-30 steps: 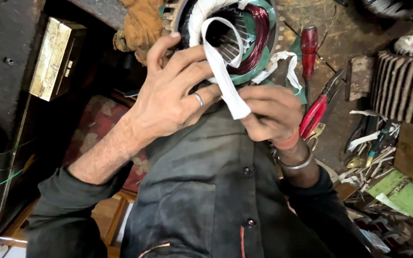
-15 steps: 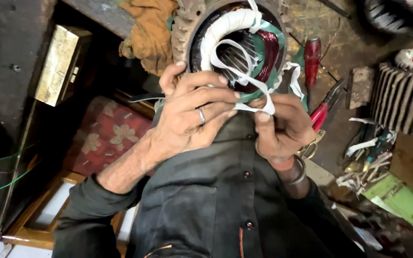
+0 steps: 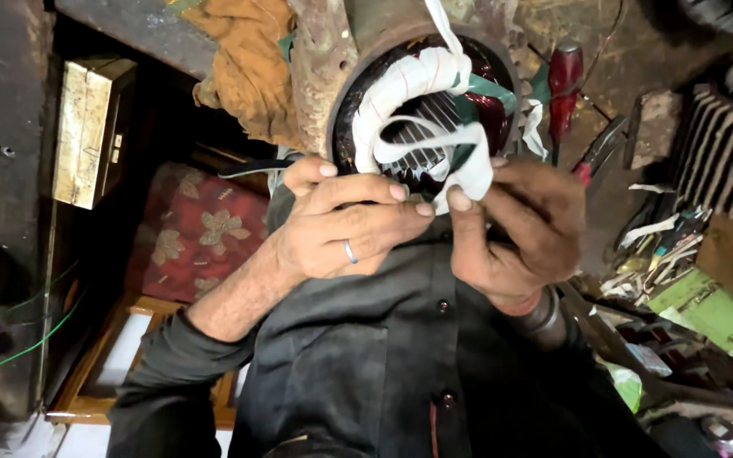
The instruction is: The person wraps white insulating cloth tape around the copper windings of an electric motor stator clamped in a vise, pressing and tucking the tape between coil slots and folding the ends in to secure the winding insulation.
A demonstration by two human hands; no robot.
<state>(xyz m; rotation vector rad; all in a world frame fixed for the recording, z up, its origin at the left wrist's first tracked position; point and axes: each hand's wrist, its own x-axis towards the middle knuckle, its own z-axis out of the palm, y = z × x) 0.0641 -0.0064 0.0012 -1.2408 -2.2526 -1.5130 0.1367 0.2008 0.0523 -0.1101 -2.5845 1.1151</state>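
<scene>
Both hands — left hand [image 3: 341, 233], right hand [image 3: 515, 229] — pinch white tape [image 3: 468, 174] mid-frame; keep it taut against the motor winding [image 3: 409, 80].

white tape [image 3: 468, 174], red floral cushion [image 3: 193, 233]

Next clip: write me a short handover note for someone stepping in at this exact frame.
Left hand: fingers pinch the white cloth tape.
Right hand: grips the same tape from the other side.
Tape loops out from the rusty round motor stator in front of the chest.
Done: the upper part of the copper winding is wrapped white.
Left: red-brown winding on the right remains bare. Red-handled screwdriver lies beside it.
</scene>
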